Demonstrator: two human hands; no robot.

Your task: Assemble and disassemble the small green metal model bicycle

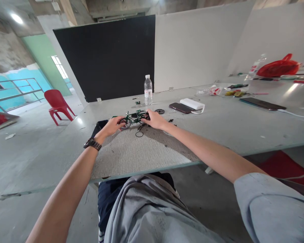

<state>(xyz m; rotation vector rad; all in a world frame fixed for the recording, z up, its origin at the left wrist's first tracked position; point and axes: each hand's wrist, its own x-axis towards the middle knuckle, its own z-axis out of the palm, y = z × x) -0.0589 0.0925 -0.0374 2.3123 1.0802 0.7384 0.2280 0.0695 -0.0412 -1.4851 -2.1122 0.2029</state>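
Observation:
A small green model bicycle (pixel 133 118) with black wheels stands upright on the textured grey mat, held between both hands. My left hand (pixel 114 125) is closed at the wheel on the left, thumb and fingers gripping it. On the other side, my right hand (pixel 152 119) pinches the right-hand wheel. Just in front of the bicycle lies a thin black ring (pixel 139 134), with small dark pieces beside it. A loose spoked wheel (pixel 159 111) rests behind my right hand. Part of a dark flat object (pixel 99 127) shows past my left hand.
A water bottle (pixel 148 90) stands behind the bicycle. Farther right lie a dark phone (pixel 181 107), a white power bank (pixel 192 103) with a cable, and another phone (pixel 262 104). Black and white panels border the table's back. A red chair (pixel 58 105) stands off to the left.

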